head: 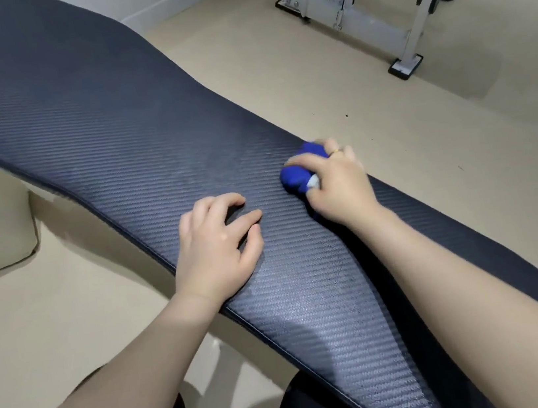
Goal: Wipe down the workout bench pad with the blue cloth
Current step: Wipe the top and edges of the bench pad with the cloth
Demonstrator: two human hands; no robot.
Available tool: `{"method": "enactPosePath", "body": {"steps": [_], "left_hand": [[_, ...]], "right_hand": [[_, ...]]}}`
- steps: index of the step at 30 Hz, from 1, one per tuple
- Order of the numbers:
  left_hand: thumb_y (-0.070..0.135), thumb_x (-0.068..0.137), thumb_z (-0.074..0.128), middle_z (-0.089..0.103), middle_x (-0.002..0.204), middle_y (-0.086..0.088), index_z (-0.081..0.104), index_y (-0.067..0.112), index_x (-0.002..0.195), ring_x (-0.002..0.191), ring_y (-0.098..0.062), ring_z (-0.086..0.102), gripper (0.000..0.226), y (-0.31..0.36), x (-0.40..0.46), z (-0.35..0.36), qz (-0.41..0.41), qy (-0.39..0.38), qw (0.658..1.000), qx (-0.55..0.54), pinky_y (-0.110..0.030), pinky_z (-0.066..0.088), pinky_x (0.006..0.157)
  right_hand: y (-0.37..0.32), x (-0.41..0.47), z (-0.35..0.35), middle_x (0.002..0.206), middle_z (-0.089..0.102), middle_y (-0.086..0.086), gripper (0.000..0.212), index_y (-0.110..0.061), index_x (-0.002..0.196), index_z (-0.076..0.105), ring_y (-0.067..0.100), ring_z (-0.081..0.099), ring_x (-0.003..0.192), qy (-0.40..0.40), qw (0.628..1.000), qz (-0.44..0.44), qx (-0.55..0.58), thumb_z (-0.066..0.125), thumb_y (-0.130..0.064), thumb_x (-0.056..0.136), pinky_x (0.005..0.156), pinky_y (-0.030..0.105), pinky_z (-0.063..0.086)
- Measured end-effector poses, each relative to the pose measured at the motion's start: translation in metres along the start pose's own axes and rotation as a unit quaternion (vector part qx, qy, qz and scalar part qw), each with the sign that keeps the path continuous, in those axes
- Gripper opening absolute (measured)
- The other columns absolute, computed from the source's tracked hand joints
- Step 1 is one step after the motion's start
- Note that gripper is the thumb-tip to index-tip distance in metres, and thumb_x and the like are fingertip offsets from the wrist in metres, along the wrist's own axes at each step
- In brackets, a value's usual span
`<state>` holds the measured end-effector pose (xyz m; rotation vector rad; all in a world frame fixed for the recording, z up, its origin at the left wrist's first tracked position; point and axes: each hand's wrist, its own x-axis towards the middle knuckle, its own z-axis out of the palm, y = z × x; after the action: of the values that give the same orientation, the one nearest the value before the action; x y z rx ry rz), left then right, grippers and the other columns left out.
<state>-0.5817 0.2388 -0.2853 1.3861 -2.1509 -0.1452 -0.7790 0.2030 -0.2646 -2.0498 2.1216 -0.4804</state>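
From the head view, the right hand (339,183) clutched one bunched blue cloth (301,173), which bulged out just left of the curled fingers and pressed against the bench pad (113,135) near its far edge. The left hand (217,242) held nothing, its bent fingertips resting on the pad just left of the cloth. One pad and two hands showed. A white machine frame (408,25) stood well beyond the grip.

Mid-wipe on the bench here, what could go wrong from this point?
The cloth is balled up in the right hand, so it touches little of the pad and may leave streaks. It works near the pad's far edge and could slip off. The left hand rests on the pad, so that patch may get missed.
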Motion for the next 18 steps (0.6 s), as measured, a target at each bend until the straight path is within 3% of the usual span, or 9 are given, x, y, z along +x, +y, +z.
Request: {"method": "enactPosePath", "body": {"steps": [2, 4, 10, 12, 16, 18], "left_hand": [[0.031, 0.082, 0.046, 0.066, 0.108, -0.006, 0.074, 0.014, 0.095, 0.104, -0.019, 0.043, 0.035, 0.000, -0.001, 0.000, -0.016, 0.013, 1.000, -0.006, -0.032, 0.028, 0.087], [0.030, 0.082, 0.044, 0.064, 0.113, -0.008, 0.070, 0.010, 0.100, 0.108, -0.019, 0.042, 0.038, 0.000, -0.001, 0.000, -0.035, 0.021, 0.999, -0.014, -0.032, 0.027, 0.091], [0.029, 0.082, 0.040, 0.061, 0.118, -0.011, 0.065, 0.007, 0.104, 0.110, -0.021, 0.041, 0.040, 0.001, -0.002, -0.005, -0.049, 0.033, 0.997, -0.053, -0.033, 0.028, 0.092], [0.028, 0.084, 0.038, 0.060, 0.118, -0.014, 0.064, 0.004, 0.105, 0.109, -0.023, 0.043, 0.042, 0.000, -0.003, -0.006, -0.047, 0.056, 0.994, -0.078, -0.034, 0.030, 0.093], [0.029, 0.088, 0.031, 0.059, 0.119, -0.018, 0.061, -0.002, 0.108, 0.110, -0.034, 0.051, 0.048, -0.001, -0.002, -0.006, -0.055, 0.091, 0.989, -0.098, -0.035, 0.031, 0.096], [0.035, 0.093, 0.026, 0.058, 0.120, -0.019, 0.060, -0.003, 0.111, 0.110, -0.037, 0.053, 0.054, -0.004, -0.003, -0.005, -0.051, 0.094, 0.989, -0.104, -0.034, 0.030, 0.099]], "right_hand": [[0.006, 0.024, -0.002, 0.140, 0.038, 0.007, 0.047, -0.039, 0.117, 0.058, 0.036, 0.040, 0.113, 0.021, 0.995, 0.101, 0.005, 0.046, -0.012, 0.080, 0.101, 0.038, 0.032], [-0.001, 0.031, -0.001, 0.141, 0.035, 0.008, 0.046, -0.038, 0.118, 0.057, 0.037, 0.039, 0.113, 0.035, 0.990, 0.136, 0.003, 0.044, -0.013, 0.081, 0.100, 0.039, 0.031], [-0.055, -0.030, 0.018, 0.131, 0.045, 0.007, 0.043, -0.034, 0.112, 0.061, 0.034, 0.043, 0.100, 0.020, 0.999, -0.051, 0.002, 0.050, -0.023, 0.072, 0.088, 0.040, 0.038], [-0.051, -0.014, 0.018, 0.133, 0.043, 0.005, 0.042, -0.035, 0.114, 0.060, 0.034, 0.042, 0.104, 0.013, 0.999, -0.044, -0.014, 0.052, -0.021, 0.076, 0.091, 0.039, 0.037], [-0.053, 0.028, 0.019, 0.138, 0.038, 0.004, 0.043, -0.037, 0.117, 0.057, 0.034, 0.039, 0.111, 0.023, 0.998, 0.057, -0.014, 0.048, -0.017, 0.081, 0.098, 0.038, 0.030], [-0.060, 0.015, 0.021, 0.139, 0.037, 0.005, 0.043, -0.037, 0.118, 0.057, 0.034, 0.038, 0.111, 0.012, 0.999, 0.030, -0.017, 0.047, -0.017, 0.082, 0.097, 0.040, 0.032]]}}
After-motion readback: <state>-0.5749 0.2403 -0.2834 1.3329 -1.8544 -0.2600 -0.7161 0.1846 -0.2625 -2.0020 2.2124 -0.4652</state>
